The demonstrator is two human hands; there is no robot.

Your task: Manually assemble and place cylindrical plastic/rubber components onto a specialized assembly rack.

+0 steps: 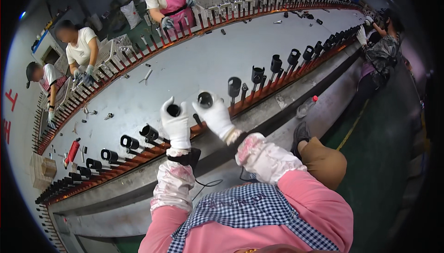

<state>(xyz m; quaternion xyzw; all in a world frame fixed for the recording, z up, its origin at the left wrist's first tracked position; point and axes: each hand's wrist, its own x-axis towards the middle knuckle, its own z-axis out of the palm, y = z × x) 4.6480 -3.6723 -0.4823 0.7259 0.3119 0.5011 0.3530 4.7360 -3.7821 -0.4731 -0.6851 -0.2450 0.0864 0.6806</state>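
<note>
My left hand (177,128), in a white glove, is closed around a black cup-shaped part (173,110), its round opening facing up. Close beside it, my gloved right hand (217,120) grips a similar black hollow part (205,99). Both hands are over the near rail (152,153), where a bare dark peg (198,120) stands between them. On the pegs to either side sit more black parts of this kind, such as one (234,86) right of my right hand and another (149,132) left of my left hand.
The grey table (185,63) is ringed by a rail of upright pegs, with small metal pieces (146,77) scattered on it. A red bottle-like object (72,151) lies at the left. Co-workers (171,3) stand behind crates (224,3) opposite. A plastic bottle (307,107) rests at the right ledge.
</note>
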